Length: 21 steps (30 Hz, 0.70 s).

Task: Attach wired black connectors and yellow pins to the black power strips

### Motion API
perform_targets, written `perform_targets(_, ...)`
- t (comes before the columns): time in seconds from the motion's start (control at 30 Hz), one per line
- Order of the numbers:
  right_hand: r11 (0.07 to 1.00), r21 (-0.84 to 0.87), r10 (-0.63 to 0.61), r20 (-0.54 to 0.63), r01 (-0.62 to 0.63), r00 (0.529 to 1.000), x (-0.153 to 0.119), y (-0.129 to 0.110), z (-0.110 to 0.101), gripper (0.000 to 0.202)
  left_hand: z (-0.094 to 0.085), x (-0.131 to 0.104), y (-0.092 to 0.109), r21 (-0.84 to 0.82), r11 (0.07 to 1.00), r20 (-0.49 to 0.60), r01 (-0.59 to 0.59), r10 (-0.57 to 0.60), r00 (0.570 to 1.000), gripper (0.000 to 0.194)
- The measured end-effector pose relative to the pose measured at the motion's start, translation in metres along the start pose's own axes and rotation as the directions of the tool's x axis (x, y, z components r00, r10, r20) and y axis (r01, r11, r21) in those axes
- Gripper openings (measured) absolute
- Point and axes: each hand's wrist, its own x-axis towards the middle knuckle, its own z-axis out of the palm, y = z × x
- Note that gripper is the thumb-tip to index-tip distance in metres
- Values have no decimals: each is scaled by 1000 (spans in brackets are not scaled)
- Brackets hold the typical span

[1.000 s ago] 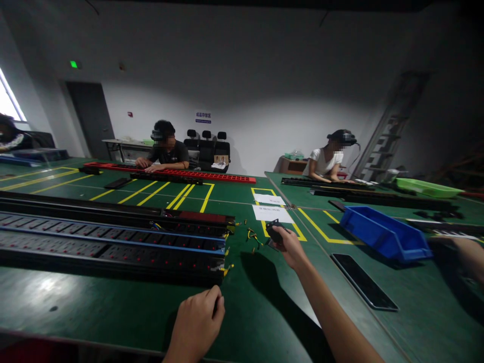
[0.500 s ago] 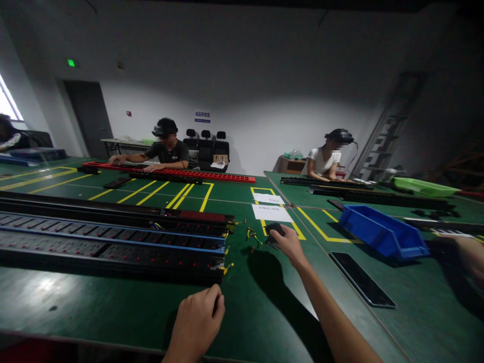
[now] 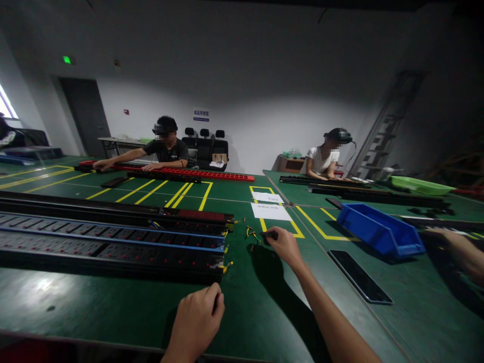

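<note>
Resting on the green table [image 3: 124, 307] near its front edge, my left hand [image 3: 198, 315] is closed in a loose fist, with nothing visible in it. My right hand [image 3: 283, 244] reaches forward, fingers pinched on a small black part [image 3: 269, 234] mostly hidden by them. Just left of those fingers lie short yellow-and-green wires [image 3: 250, 232] and a small brown piece [image 3: 251, 247]. Long black socket strips [image 3: 151, 254] with red dots lie on the left, yellow wire ends [image 3: 227, 267] sticking out at their right end.
Paper labels [image 3: 271, 211] lie beyond my right hand. To the right are a blue bin [image 3: 380, 232], a dark phone-like slab [image 3: 361, 276] and another person's hand [image 3: 454, 247]. Two people [image 3: 168, 146] [image 3: 325, 159] work across the table, near a red rail [image 3: 212, 175] and a green tray [image 3: 419, 185].
My right hand has moved slightly left and turned, and less of the black part shows. My left hand stays put. The person at far left has stretched an arm farther left.
</note>
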Motion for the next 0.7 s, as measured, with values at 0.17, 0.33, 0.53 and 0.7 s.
perform_targets(0.17, 998, 10, 68, -54, -67, 996, 2, 8, -1, 13, 0, 0, 0, 9, 1000, 9, 7, -7, 1000, 22)
perform_targets(0.33, 990, 66, 129, -99, -123, 987, 6, 13, -5, 12, 1, 1, -1, 11, 1000, 4, -3, 3, 1000, 23)
perform_targets(0.53, 980, 76, 197, -231, -185, 953, 18, 28, -22, 20, 0, 1, 0, 11, 1000, -4, -9, 9, 1000, 23)
perform_targets(0.7, 963, 115, 266, -287, -243, 920, 22, 42, -32, 17, 0, 1, -1, 2, 1000, 2, -3, 3, 1000, 25)
